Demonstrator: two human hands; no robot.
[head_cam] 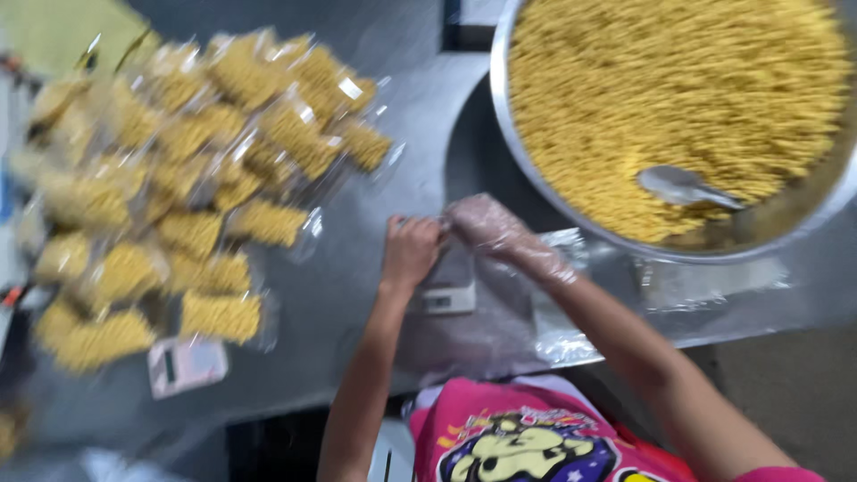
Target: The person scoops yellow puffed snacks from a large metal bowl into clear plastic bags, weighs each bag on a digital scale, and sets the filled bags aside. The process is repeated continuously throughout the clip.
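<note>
Both forearms bare, reaching far and inward. Left hand (410,251) bare, fingers curled. Right hand (489,225) in a clear thin glove, fingers bent, fingertips meeting the left's. Frame blurred.

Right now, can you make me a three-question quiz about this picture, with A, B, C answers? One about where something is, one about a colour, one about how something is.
1. Where is the spoon?
A. In the big bowl
B. On the bags
C. In a hand

2. What colour is the snack in the bowl?
A. Green
B. Yellow
C. Blue

3. How is the right hand covered?
A. Bare
B. Thick wool mitten
C. Clear plastic glove

Answers:
1. A, the spoon lies on the snack inside the bowl.
2. B, the heap is yellow, like the filled bags on the left.
3. C, a thin see-through glove wraps the right hand, while the left hand is bare; both meet over a small scale.
</note>
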